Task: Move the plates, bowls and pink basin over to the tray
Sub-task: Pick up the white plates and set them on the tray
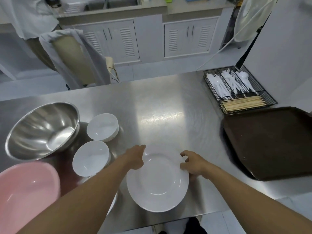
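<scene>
A white plate [157, 184] lies on the steel table [168, 98] near its front edge. My left hand [135, 157] grips the plate's far left rim. My right hand [192, 163] curls around its right rim. Left of the plate stand two white bowls, one near [91, 158] and one farther back [103, 126]. Part of another white plate [112, 204] shows under my left forearm. The pink basin [25, 196] sits at the front left corner. The dark brown tray [271, 142] lies at the right and holds nothing.
A large steel mixing bowl [42, 130] sits tilted at the left. A black wire caddy [238, 87] with white plastic cutlery and wooden chopsticks stands behind the tray. Beyond the table stands a person in a white apron [72, 58], with white cabinets behind.
</scene>
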Demonstrator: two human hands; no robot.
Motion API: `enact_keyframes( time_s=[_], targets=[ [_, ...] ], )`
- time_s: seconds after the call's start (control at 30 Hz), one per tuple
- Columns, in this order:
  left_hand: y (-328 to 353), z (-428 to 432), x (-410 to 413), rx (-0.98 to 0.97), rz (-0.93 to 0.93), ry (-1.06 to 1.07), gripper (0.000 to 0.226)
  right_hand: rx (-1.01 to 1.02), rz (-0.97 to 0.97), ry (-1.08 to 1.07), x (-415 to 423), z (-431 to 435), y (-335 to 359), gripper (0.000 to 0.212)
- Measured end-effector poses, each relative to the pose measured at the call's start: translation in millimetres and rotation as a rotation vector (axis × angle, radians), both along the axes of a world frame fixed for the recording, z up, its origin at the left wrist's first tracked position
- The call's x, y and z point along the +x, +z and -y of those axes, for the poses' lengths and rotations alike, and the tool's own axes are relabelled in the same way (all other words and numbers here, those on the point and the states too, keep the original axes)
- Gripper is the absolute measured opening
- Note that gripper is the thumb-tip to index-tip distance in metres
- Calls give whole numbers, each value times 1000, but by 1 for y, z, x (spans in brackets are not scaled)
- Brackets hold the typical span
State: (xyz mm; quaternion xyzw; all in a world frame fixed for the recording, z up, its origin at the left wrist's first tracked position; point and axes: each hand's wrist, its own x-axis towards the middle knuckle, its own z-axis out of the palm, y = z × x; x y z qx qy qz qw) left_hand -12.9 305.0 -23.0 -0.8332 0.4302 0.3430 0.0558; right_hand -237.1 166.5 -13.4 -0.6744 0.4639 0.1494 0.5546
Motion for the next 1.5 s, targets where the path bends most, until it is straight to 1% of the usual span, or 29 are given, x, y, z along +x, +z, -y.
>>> enact_keyframes(
  time_s=[0.07,0.23,0.3,0.33,0.43,0.53,0.67,0.73,0.83,0.9,1.13,1.37,1.5],
  targets=[
    [-3,-1,0,-11,-20,11,74,-9,43,-32,-4,-2,-2,33],
    [-6,0,-2,-37,-60,13,75,-82,101,-52,-8,-3,-7,45],
    [-2,5,-5,-54,-68,5,75,-115,114,-69,-10,0,-7,44],
    [1,9,-8,-64,-71,7,76,-133,121,-78,-11,3,-5,43],
    [9,26,-17,-83,-66,10,75,-199,131,-116,-18,17,0,51],
    [18,50,-26,-104,-56,-9,74,-270,155,-185,-29,33,9,50],
    [33,92,-44,-135,-77,-43,84,-413,167,-224,-48,61,19,49],
    [40,109,-50,-143,-75,-63,84,-476,151,-227,-54,73,22,50],
    [51,151,-69,-160,-71,-123,85,-645,106,-211,-76,101,30,47],
    [56,177,-84,-191,-70,-156,85,-714,65,-200,-91,118,34,44],
    [66,257,-143,-267,-74,-242,80,-718,-35,-299,-145,175,44,60],
    [59,316,-189,-351,-127,-296,75,-712,-66,-422,-186,221,43,58],
    [52,341,-209,-347,-146,-305,77,-707,-101,-455,-202,244,39,57]
  ],
)
